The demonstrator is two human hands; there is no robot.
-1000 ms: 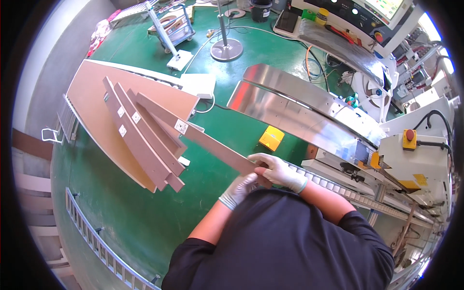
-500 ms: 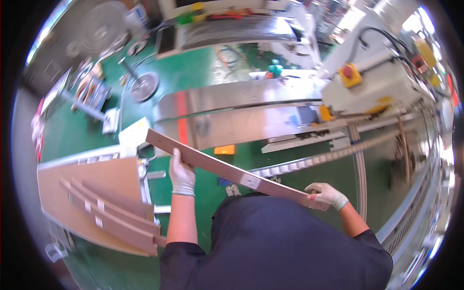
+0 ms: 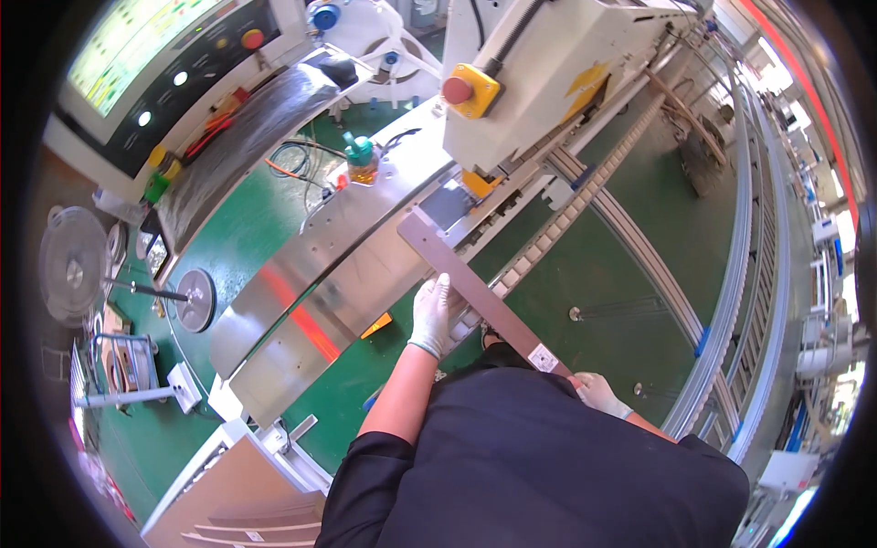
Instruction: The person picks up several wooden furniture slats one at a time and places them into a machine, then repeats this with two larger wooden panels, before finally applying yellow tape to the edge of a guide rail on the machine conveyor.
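I hold a long narrow brown board (image 3: 475,290) with both gloved hands. My left hand (image 3: 433,314) grips its left edge near the middle. My right hand (image 3: 596,391) holds the near end, just past a small white label. The board's far end lies over the shiny metal infeed table (image 3: 320,292) of a white machine (image 3: 548,82), close to a roller conveyor track (image 3: 557,201).
A red stop button on a yellow box (image 3: 459,89) sits on the machine. A control screen (image 3: 155,46) is at upper left. A fan (image 3: 73,265) and a round stand base (image 3: 194,300) stand on the green floor. More brown boards (image 3: 247,525) are stacked at lower left.
I have turned from the board stack toward the machine. The board has swung with me, and its far end now reaches the metal infeed table.
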